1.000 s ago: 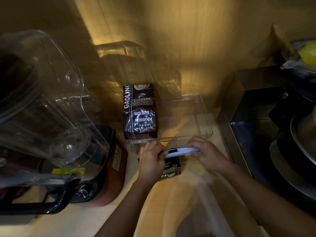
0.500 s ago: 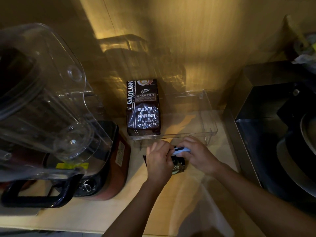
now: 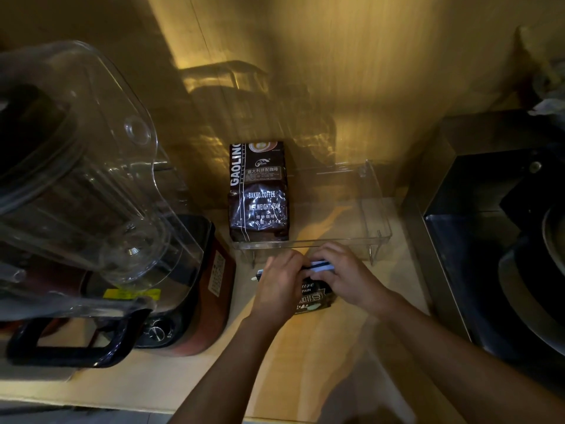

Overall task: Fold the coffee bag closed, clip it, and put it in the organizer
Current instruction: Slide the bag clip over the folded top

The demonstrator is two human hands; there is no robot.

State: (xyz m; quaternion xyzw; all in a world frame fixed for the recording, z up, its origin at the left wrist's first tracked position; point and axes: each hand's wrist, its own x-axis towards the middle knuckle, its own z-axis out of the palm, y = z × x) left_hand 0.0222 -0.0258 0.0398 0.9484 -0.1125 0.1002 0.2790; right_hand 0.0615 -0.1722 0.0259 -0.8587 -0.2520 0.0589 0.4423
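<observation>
At the centre of the frame, the left hand [image 3: 279, 286] and right hand [image 3: 345, 276] close around a small dark coffee bag [image 3: 313, 296] on the counter [image 3: 305, 362], pressing a pale blue clip [image 3: 321, 266] along its folded top. The clipping step appears under way. Next, the bag needs lifting into the clear organizer [image 3: 377, 209] just above, beside a larger coffee pack [image 3: 258, 194].

Both hands cover most of the small coffee bag [image 3: 312, 296] and clip [image 3: 321, 266]; blender jar [image 3: 76, 166] runs off the left edge.
</observation>
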